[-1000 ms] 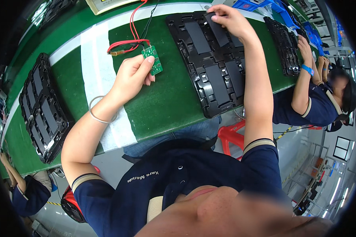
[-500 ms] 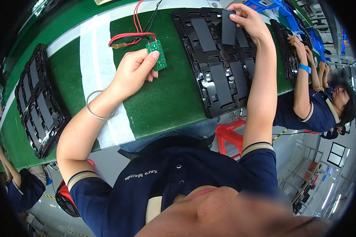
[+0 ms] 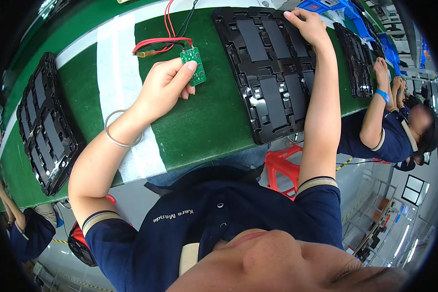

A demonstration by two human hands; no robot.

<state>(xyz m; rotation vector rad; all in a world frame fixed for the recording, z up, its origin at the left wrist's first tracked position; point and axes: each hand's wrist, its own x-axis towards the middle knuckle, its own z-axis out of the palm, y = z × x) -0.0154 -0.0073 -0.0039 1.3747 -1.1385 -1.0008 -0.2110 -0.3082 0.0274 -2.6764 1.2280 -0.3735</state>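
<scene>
In my left hand (image 3: 168, 87) a small green circuit board (image 3: 196, 68) is pinched between thumb and fingers, over the green bench. Red and black wires (image 3: 165, 42) run from the board's far end. To the right lies a black moulded plastic tray (image 3: 243, 92), its pockets holding several flat dark grey rectangular pieces (image 3: 276, 39). My right hand (image 3: 309, 27) is at the tray's far right corner, beside the far right grey piece (image 3: 298, 46). Its thumb and fingers are bent together in a pinch, and anything between the tips is too small to make out.
A similar black tray (image 3: 46, 126) lies at the left, another (image 3: 353, 58) at the right. A white strip (image 3: 119, 63) crosses the bench (image 3: 204, 126). Blue bins (image 3: 321, 6) stand at the far right. A co-worker (image 3: 389, 121) sits to my right. A red stool (image 3: 282, 168) is below the bench edge.
The grey piece my right hand held tilted now lies flat in the tray's far middle pocket, let go. The right hand has shifted slightly right. My left hand stays on the circuit board.
</scene>
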